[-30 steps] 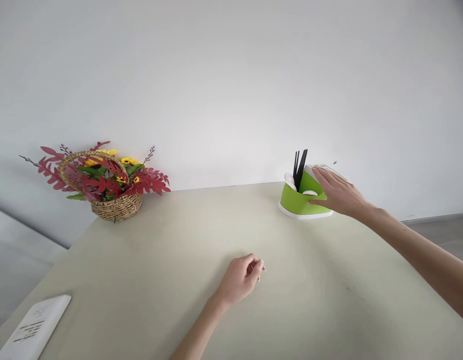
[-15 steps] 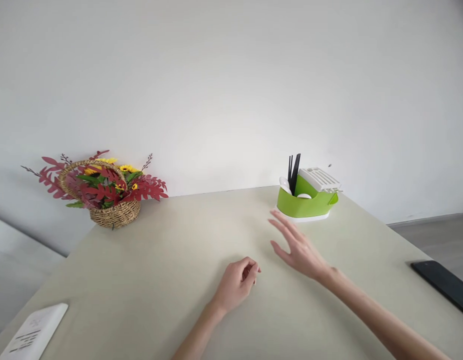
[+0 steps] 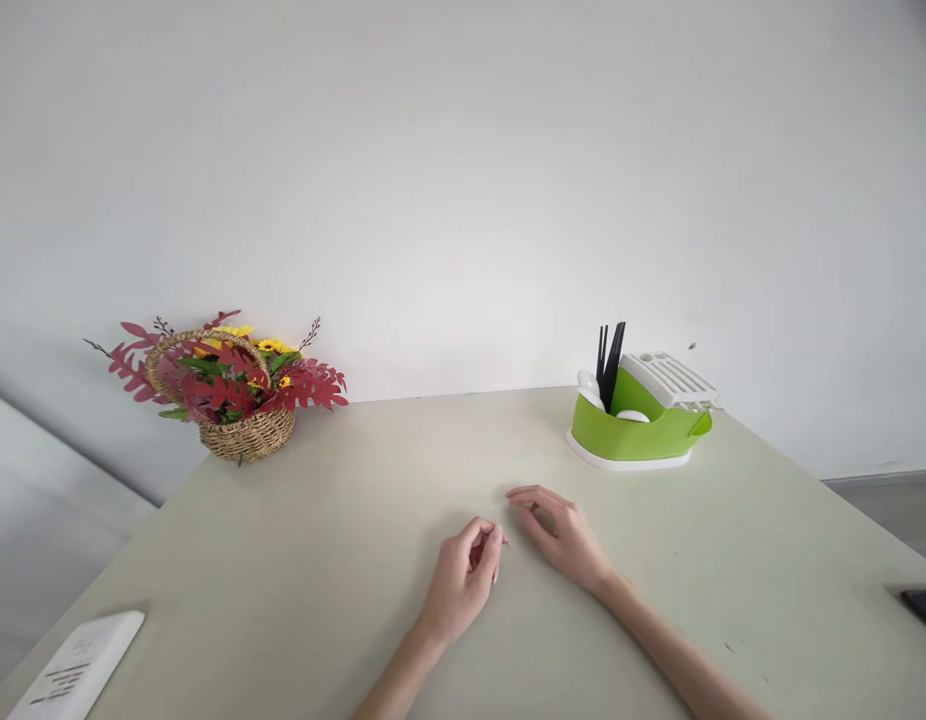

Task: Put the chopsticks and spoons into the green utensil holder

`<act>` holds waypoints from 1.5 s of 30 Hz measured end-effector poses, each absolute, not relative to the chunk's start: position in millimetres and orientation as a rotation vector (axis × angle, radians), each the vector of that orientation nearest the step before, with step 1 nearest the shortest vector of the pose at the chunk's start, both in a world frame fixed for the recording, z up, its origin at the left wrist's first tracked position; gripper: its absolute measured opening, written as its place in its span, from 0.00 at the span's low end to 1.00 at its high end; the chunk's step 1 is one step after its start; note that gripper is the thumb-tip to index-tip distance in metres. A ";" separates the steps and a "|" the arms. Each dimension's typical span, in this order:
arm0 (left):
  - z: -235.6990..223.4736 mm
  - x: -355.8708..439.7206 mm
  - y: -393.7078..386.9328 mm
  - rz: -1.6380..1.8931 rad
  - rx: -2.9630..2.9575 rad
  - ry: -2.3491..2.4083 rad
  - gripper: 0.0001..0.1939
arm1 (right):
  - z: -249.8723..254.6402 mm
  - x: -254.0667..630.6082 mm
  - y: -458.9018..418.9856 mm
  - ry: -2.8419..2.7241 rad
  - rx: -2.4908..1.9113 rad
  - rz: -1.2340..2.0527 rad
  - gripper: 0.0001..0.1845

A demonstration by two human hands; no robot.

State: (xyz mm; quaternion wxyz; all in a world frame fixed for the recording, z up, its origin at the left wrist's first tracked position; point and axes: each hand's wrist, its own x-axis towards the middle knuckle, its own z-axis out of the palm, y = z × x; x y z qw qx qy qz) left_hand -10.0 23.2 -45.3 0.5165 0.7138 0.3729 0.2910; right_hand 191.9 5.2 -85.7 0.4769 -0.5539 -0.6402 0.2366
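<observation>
Near table edge (image 3: 463,398), beyond right hand (image 3: 566,540): caddy (image 3: 620,436)

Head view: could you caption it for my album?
Left hand and right hand close together at a pale table, flower basket and green utensil holder beyond.

The background is filled by a plain pale wall (image 3: 463,170); a pale grey-green table (image 3: 305,560) is set against it; a strip of grey floor (image 3: 902,512) is glimpsed at right; the wall is softly lit, brightest around its middle.
</observation>
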 end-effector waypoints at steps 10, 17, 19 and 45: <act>-38.8 -8.6 21.5 0.696 1.693 0.925 0.21 | -81.9 195.3 7.6 -1.250 -1.395 0.787 0.17; -43.3 -9.6 23.2 0.776 1.675 0.980 0.22 | -80.1 194.7 9.4 -1.231 -1.394 0.804 0.18; -46.1 -10.5 24.6 0.795 1.637 1.016 0.23 | -77.6 194.2 9.6 -1.218 -1.401 0.808 0.19; -40.4 -37.4 74.8 0.900 1.538 1.337 0.21 | -72.2 194.9 13.2 -1.169 -1.390 0.852 0.17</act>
